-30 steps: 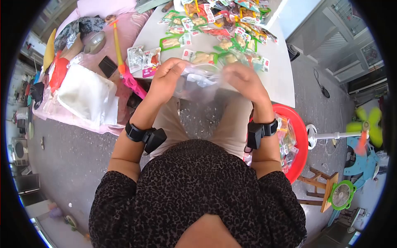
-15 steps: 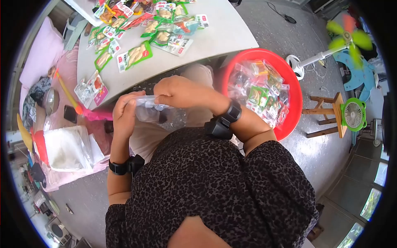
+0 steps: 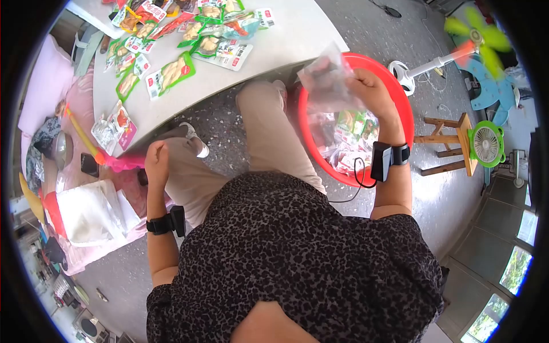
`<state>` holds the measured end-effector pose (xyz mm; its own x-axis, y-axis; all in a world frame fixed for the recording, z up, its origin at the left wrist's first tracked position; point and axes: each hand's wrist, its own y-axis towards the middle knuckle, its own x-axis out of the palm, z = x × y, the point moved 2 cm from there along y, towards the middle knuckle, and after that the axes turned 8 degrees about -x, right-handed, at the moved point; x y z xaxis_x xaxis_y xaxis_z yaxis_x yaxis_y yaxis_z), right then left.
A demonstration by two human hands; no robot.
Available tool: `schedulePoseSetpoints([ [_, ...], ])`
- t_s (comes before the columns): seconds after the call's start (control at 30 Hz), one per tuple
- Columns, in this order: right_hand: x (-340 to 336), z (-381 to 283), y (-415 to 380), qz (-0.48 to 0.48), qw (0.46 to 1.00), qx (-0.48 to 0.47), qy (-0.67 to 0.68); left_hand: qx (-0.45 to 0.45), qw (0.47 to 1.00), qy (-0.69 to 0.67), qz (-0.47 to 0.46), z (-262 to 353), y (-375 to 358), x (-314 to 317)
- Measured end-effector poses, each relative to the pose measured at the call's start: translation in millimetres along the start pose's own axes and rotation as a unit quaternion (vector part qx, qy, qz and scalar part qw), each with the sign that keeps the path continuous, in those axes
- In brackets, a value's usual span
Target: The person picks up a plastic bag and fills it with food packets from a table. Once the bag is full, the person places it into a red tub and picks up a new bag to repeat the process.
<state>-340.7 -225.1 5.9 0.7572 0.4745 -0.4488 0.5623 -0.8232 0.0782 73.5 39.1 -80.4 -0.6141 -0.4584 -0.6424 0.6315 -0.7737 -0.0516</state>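
Observation:
Over the red tub (image 3: 405,123), my right hand (image 3: 369,91) grips a clear plastic bag (image 3: 329,77) with something dark inside that I cannot make out. Several packets (image 3: 346,128) in clear and printed wrappers lie in the tub below it. My left hand (image 3: 156,163) is at the left, over my leg, with its fingers curled together and nothing seen in them. Near it, a silver and pink packet (image 3: 116,130) lies at the table's edge.
The white table (image 3: 286,57) bears several green-edged food packets (image 3: 170,74). To the right are a wooden stool (image 3: 449,139), a small green fan (image 3: 487,144) and a standing fan (image 3: 477,37). White sheets (image 3: 91,211) and a phone (image 3: 90,163) lie at the left.
My right hand has moved right with the clear bag, from in front of my body to over the tub. My left hand has let go of the bag and dropped slightly to the left.

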Motion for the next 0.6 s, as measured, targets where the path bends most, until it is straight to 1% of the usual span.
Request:
schedulePoseSetpoints([
  [0.07, -22, 23, -10, 0.017, 0.995, 0.051, -0.087, 0.046, 0.997, 0.048, 0.031, -3, -2, 1],
  [0.17, -32, 69, -26, 0.02, 0.992, 0.088, -0.09, 0.18, 0.968, 0.165, 0.055, -8, -2, 4],
  [0.27, -45, 129, -39, 0.039, 0.974, 0.104, -0.195, 0.234, 0.942, 0.236, 0.046, -1, -5, 9],
  [0.37, -61, 183, -45, 0.042, 0.951, 0.132, -0.277, 0.257, 0.928, 0.261, 0.075, 2, -7, 12],
  [0.47, -69, 201, -43, 0.092, 0.88, 0.132, -0.447, 0.231, 0.936, 0.26, 0.061, 0, -7, 13],
  [0.57, -59, 192, -37, 0.089, 0.838, 0.164, -0.513, 0.227, 0.931, 0.278, 0.071, -1, -7, 14],
  [0.6, -53, 204, -37, 0.079, 0.834, 0.162, -0.521, 0.228, 0.93, 0.279, 0.075, 0, -7, 14],
])
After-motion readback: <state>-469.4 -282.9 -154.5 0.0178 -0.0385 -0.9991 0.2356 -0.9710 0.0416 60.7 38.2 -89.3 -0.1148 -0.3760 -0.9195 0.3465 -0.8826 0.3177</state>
